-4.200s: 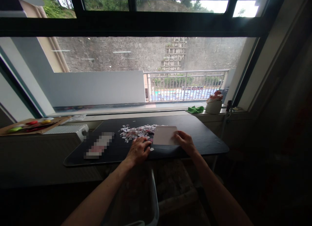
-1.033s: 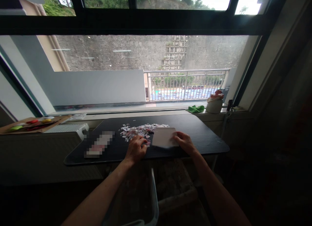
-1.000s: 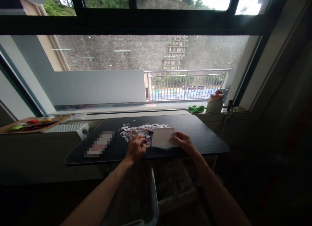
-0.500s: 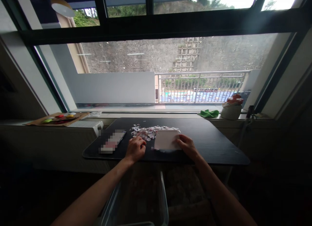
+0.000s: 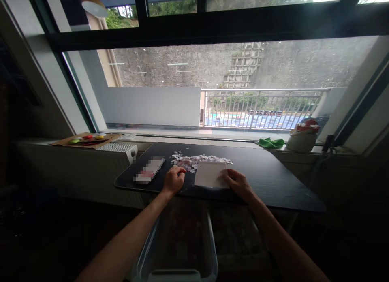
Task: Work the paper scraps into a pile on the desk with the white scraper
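Observation:
My right hand [image 5: 239, 184] holds a flat white rectangular card or board [image 5: 210, 175] by its right edge, tilted up just above the table's front part. Behind the card spreads a low heap of small torn-looking paper scraps [image 5: 189, 163], partly hidden by it. My left hand [image 5: 174, 180] rests at the heap's near left side. Its fingers are curled together against the nearest scraps, and whatever may be between them is hidden. Left of that hand a phone [image 5: 150, 170], its screen blurred out, lies on the black table [image 5: 258, 172].
Below the table's front edge stands a clear plastic bin [image 5: 212, 241]. On the sill are a green cloth [image 5: 270, 143] and a pale bag or pot [image 5: 301, 139] at right. A brown board [image 5: 65, 142] with colourful items sits at left, beside a white radiator [image 5: 121, 150]. A large window fills the back.
The whole view has swung slightly left, so everything sits further right. My left fingers have shifted slightly at the heap's edge. The card stays in my right hand, nearly in place.

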`<state>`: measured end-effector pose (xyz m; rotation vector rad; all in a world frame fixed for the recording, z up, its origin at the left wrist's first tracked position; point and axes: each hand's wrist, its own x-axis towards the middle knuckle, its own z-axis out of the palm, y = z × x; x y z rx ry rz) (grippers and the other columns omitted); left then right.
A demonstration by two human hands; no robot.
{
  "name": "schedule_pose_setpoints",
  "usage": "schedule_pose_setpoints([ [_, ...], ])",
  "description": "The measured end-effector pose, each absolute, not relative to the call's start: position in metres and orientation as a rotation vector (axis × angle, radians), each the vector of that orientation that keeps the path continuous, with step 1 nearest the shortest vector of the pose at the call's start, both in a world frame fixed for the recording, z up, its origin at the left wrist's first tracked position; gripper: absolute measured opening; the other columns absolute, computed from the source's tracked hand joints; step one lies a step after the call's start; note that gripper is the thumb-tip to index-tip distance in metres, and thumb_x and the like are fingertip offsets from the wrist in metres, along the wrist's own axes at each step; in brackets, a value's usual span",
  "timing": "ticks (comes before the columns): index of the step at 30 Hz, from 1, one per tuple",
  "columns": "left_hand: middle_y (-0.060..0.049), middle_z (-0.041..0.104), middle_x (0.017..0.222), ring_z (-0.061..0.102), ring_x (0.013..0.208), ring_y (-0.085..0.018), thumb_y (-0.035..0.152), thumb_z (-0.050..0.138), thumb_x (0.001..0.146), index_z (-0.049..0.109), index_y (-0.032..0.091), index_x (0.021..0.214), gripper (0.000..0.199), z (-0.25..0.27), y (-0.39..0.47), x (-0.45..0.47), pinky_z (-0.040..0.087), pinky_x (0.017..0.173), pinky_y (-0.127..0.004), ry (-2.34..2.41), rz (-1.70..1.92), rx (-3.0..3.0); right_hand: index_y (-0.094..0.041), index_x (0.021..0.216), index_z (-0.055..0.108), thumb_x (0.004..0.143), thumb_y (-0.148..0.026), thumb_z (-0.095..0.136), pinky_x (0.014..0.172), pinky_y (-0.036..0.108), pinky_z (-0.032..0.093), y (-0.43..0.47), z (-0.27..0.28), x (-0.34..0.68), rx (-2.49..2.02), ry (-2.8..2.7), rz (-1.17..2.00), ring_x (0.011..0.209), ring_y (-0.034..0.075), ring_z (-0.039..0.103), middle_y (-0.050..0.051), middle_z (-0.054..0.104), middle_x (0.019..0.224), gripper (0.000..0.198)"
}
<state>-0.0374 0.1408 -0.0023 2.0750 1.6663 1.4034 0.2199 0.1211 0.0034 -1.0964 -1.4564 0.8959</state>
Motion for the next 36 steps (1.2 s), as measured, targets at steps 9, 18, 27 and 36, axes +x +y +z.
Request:
schedule_pose_setpoints([
  [9,-0.002,0.067,0.077,0.06,0.079,-0.016,0.013,0.043,0.068,0.064,0.02,0.066,0.023,0.001,0.138,-0.035,0.046,0.079,-0.028,1.737,1.296,2.131,-0.016,0.088,0.065,0.066,-0.036,0.061,0.066,0.031,0.054,0.103,0.011,0.216,-1.193,-1.42,0.859,0.076,0.021,0.067,0.006,0.072,0.081,0.03],
  [18,-0.002,0.067,0.078,0.06,0.08,-0.017,0.013,0.042,0.069,0.065,0.019,0.067,0.024,0.001,0.138,-0.033,0.046,0.08,-0.029,1.771,1.25,2.146,-0.016,0.093,0.065,0.067,-0.036,0.061,0.067,0.032,0.054,0.086,0.006,0.222,-1.263,-1.329,0.834,0.079,0.023,0.067,0.007,0.072,0.084,0.032],
  [27,-0.003,0.067,0.079,0.06,0.081,-0.017,0.013,0.042,0.07,0.065,0.019,0.068,0.024,0.001,0.138,-0.033,0.046,0.08,-0.029,1.785,1.217,2.169,-0.016,0.095,0.065,0.068,-0.04,0.063,0.074,0.033,0.053,0.083,0.002,0.217,-1.178,-1.425,0.925,0.085,0.024,0.066,0.007,0.072,0.089,0.036],
  [36,-0.002,0.068,0.079,0.06,0.081,-0.017,0.014,0.042,0.069,0.065,0.02,0.069,0.025,0.002,0.137,-0.033,0.046,0.079,-0.028,1.778,1.211,2.179,-0.017,0.094,0.065,0.068,-0.043,0.064,0.074,0.036,0.054,0.083,0.002,0.215,-1.129,-1.483,0.998,0.086,0.024,0.066,0.007,0.072,0.092,0.037],
])
